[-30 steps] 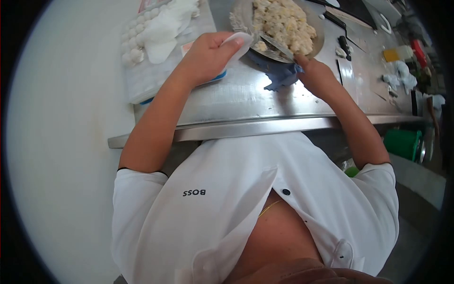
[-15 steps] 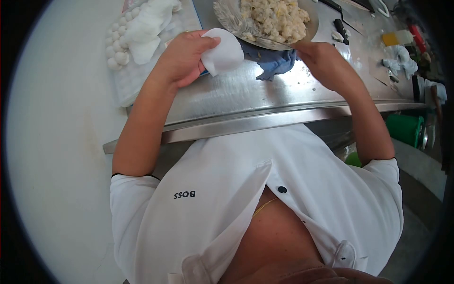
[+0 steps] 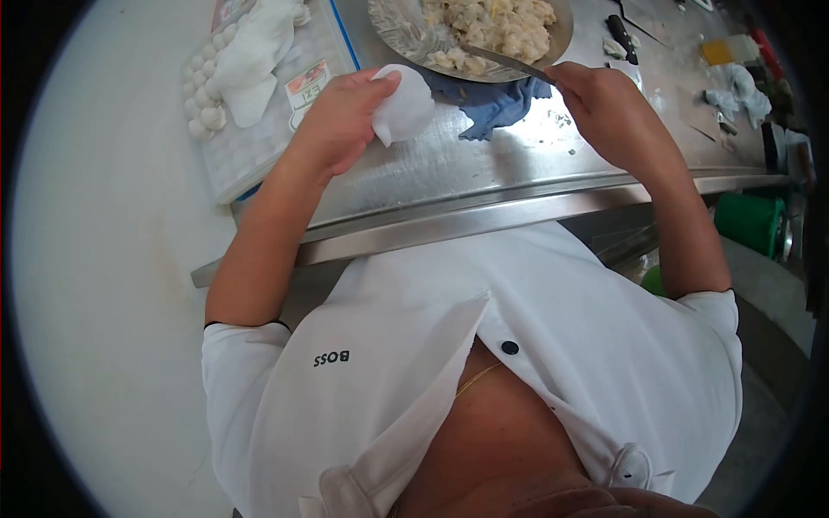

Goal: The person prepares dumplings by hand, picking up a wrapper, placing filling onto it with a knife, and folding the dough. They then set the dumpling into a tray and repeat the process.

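Between the thumb and fingers of my left hand is a thin round white wrapper, held above the steel table. My right hand is closed round the end of a flat metal spatula, whose tip touches the pale chunky filling. That filling lies in a round metal bowl, mostly on its right side. Under the bowl's near edge lies a blue cloth. More white wrappers lie in a loose pile at the upper left, beside small round white pieces.
A white tray bears the pile at the left, next to a white wall. The steel table's raised front edge crosses before my body. A black-handled knife, a yellow-filled bottle and crumpled cloths lie right; a green container stands lower.
The spatula now shows inside the bowl, its tip at the filling. My right hand has moved slightly right. The view has shifted, and more of the tray's label shows.
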`<state>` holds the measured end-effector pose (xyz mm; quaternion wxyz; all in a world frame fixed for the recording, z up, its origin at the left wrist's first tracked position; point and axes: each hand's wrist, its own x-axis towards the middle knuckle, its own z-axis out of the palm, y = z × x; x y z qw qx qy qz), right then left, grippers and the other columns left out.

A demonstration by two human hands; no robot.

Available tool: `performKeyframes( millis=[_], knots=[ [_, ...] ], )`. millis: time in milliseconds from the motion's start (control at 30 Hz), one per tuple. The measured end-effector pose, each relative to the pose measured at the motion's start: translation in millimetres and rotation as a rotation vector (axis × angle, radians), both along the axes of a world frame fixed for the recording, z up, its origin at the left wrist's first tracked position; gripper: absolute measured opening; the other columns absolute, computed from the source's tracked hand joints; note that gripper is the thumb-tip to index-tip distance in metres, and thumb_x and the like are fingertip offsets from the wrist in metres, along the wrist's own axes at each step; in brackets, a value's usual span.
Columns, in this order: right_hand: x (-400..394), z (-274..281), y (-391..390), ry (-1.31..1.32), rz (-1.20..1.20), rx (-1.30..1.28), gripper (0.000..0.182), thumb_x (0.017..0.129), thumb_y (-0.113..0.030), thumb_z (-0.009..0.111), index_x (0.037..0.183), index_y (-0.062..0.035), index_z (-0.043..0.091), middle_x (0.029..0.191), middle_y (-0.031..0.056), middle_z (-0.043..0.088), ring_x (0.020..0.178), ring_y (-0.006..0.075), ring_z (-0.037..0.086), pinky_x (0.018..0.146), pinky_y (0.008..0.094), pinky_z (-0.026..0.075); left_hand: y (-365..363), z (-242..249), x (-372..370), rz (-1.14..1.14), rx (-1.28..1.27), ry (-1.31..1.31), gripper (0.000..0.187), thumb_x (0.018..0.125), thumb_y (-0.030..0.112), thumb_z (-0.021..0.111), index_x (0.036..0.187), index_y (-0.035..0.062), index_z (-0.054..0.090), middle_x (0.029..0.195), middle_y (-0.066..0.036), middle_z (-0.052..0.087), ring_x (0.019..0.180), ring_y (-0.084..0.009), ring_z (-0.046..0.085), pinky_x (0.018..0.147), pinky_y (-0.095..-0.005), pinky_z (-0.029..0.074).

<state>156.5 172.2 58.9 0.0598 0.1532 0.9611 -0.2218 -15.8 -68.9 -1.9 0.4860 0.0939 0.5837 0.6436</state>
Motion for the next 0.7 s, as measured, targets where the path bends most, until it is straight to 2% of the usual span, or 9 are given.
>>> performKeyframes(
  millis=[167, 267, 333, 400, 467, 533, 667, 700],
  knots=[
    [-7.7, -22.8, 16.6, 0.076, 0.106, 0.059, 0.026, 0.092, -0.008, 0.053, 0.114, 0.0017, 0.063, 0.084, 0.0233, 0.064, 0.071, 0.0349, 0.062, 0.069, 0.0410, 0.048, 12.2, -6.4, 12.1, 0.133, -0.067, -0.021, 0.033, 0.098, 0.021, 0.053, 0.114, -0.0076, 0.056, 0.105, -0.011, 0.063, 0.090, -0.0181, 0.061, 0.077, -0.0320, 0.049],
    [-11.6, -24.5, 15.5, 0.097, 0.102, -0.011, 0.026, 0.092, -0.008, 0.053, 0.115, 0.0017, 0.062, 0.084, 0.0233, 0.065, 0.072, 0.0335, 0.063, 0.070, 0.0409, 0.049, 26.6, -2.2, 15.9, 0.240, -0.071, -0.099, 0.029, 0.099, 0.021, 0.051, 0.106, -0.0069, 0.057, 0.099, -0.012, 0.061, 0.086, -0.0188, 0.059, 0.075, -0.0334, 0.048],
    [-15.5, -20.7, 10.5, 0.019, 0.081, -0.053, 0.027, 0.093, -0.010, 0.053, 0.116, 0.0018, 0.062, 0.085, 0.0234, 0.065, 0.072, 0.0331, 0.062, 0.070, 0.0401, 0.049, 35.3, -4.7, 15.7, 0.292, -0.071, -0.157, 0.028, 0.099, 0.020, 0.050, 0.102, -0.0063, 0.057, 0.096, -0.012, 0.060, 0.084, -0.0191, 0.058, 0.073, -0.0338, 0.047],
    [-16.1, -20.1, 5.3, 0.003, 0.044, -0.110, 0.027, 0.094, -0.010, 0.053, 0.116, 0.0019, 0.062, 0.085, 0.0233, 0.065, 0.071, 0.0320, 0.062, 0.070, 0.0394, 0.049, 44.2, -17.7, 10.3, 0.306, -0.110, -0.119, 0.029, 0.101, 0.016, 0.046, 0.115, -0.0097, 0.048, 0.112, -0.017, 0.058, 0.101, -0.0288, 0.062, 0.089, -0.0452, 0.052],
    [-14.9, -19.0, 3.9, -0.019, 0.006, -0.168, 0.027, 0.095, -0.011, 0.053, 0.116, 0.0019, 0.062, 0.084, 0.0232, 0.065, 0.070, 0.0309, 0.061, 0.070, 0.0387, 0.049, 53.5, -28.6, 4.9, 0.336, -0.142, -0.107, 0.029, 0.102, 0.016, 0.046, 0.115, -0.0101, 0.048, 0.113, -0.018, 0.057, 0.102, -0.0296, 0.061, 0.090, -0.0456, 0.051],
    [-12.7, -18.9, 1.8, 0.056, 0.081, -0.130, 0.027, 0.093, -0.012, 0.051, 0.111, 0.0032, 0.064, 0.089, 0.0256, 0.066, 0.084, 0.0379, 0.065, 0.080, 0.0424, 0.051, 61.5, -31.5, 2.0, 0.367, -0.175, -0.093, 0.030, 0.102, 0.016, 0.045, 0.115, -0.0105, 0.047, 0.114, -0.019, 0.057, 0.103, -0.0305, 0.061, 0.090, -0.0460, 0.051],
    [-1.7, -23.2, -0.7, 0.081, 0.058, -0.210, 0.027, 0.094, -0.012, 0.051, 0.111, 0.0032, 0.064, 0.091, 0.0253, 0.067, 0.086, 0.0373, 0.065, 0.079, 0.0405, 0.051, 70.5, -26.8, -2.8, 0.472, -0.096, -0.135, 0.032, 0.102, 0.014, 0.040, 0.122, -0.0113, 0.042, 0.123, -0.022, 0.053, 0.110, -0.0338, 0.058, 0.093, -0.0496, 0.050],
    [1.2, -22.2, -1.9, 0.061, 0.009, -0.317, 0.026, 0.094, -0.010, 0.051, 0.111, 0.0033, 0.064, 0.092, 0.0251, 0.067, 0.085, 0.0378, 0.065, 0.079, 0.0405, 0.051, 71.1, -25.4, -3.6, 0.493, -0.040, -0.177, 0.033, 0.103, 0.014, 0.038, 0.125, -0.0113, 0.039, 0.127, -0.023, 0.051, 0.114, -0.0352, 0.056, 0.095, -0.0513, 0.049]
  ],
)
